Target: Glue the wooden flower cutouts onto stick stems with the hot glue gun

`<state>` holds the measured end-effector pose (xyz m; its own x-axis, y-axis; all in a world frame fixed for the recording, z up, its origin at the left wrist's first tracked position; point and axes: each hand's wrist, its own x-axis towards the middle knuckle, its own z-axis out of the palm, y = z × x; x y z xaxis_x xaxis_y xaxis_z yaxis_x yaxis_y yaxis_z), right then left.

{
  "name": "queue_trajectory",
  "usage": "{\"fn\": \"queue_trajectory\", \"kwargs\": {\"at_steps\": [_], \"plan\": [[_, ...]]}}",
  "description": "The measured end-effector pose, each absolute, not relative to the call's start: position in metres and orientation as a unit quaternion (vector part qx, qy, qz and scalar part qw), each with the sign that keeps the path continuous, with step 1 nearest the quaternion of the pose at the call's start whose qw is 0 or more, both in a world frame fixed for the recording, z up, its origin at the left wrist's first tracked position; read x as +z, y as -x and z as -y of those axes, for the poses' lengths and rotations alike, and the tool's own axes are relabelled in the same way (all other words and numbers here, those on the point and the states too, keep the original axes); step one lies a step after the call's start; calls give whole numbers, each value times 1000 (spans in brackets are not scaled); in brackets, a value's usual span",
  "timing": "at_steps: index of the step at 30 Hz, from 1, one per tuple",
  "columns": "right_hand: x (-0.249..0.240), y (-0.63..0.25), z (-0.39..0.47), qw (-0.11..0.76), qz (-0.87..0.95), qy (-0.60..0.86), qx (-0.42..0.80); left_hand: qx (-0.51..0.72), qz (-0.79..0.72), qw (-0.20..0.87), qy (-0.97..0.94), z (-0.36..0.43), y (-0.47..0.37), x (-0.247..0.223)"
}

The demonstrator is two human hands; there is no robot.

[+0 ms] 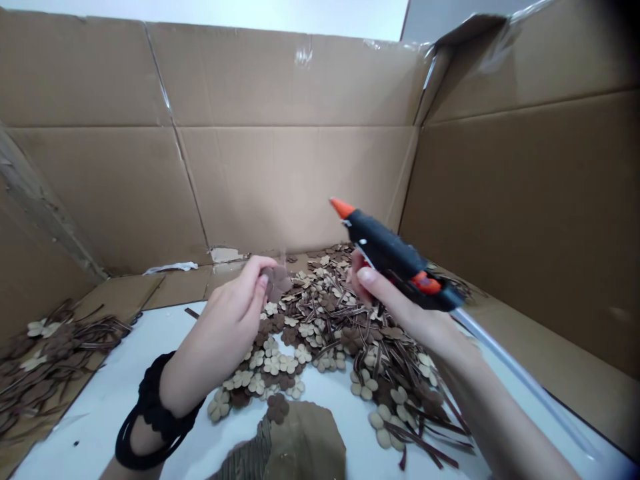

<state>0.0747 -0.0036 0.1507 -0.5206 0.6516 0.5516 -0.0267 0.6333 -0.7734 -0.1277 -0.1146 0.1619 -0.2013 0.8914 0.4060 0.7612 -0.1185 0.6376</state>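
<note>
My left hand (240, 303), with a black band at the wrist, pinches a brown flower piece (278, 283) between thumb and fingers. In my right hand (383, 290) is a black glue gun (395, 250), its orange tip pointing up and left, with a clear glue stick (530, 387) trailing from its rear. Below and between the hands lies a heap of cream and brown flower pieces (305, 327), mixed with thin brown strips (430, 427) on the right.
Tall cardboard walls (295, 173) enclose the white work surface (185, 440). A brown cardboard piece (307, 443) lies at the front edge with a brown flower at its top. More flowers and strips (55, 360) are piled at the left.
</note>
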Motion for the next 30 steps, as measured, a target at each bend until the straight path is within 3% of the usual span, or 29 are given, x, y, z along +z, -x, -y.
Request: {"fn": "queue_trajectory", "kwargs": {"at_steps": [4, 9, 13, 26, 30], "plan": [[145, -64, -3, 390, 812, 206, 383, 336, -656, 79, -672, 113, 121, 156], [134, -50, -8, 399, 810, 171, 393, 297, -627, 109, -712, 110, 123, 151], [128, -47, -9, 354, 814, 142, 439, 274, -616, 145, -724, 107, 125, 154], [132, -53, -18, 287, 808, 128, 499, 348, -553, 134, -745, 98, 123, 154], [131, -53, -21, 325, 777, 141, 521, 398, -570, 117, -709, 91, 128, 151]]}}
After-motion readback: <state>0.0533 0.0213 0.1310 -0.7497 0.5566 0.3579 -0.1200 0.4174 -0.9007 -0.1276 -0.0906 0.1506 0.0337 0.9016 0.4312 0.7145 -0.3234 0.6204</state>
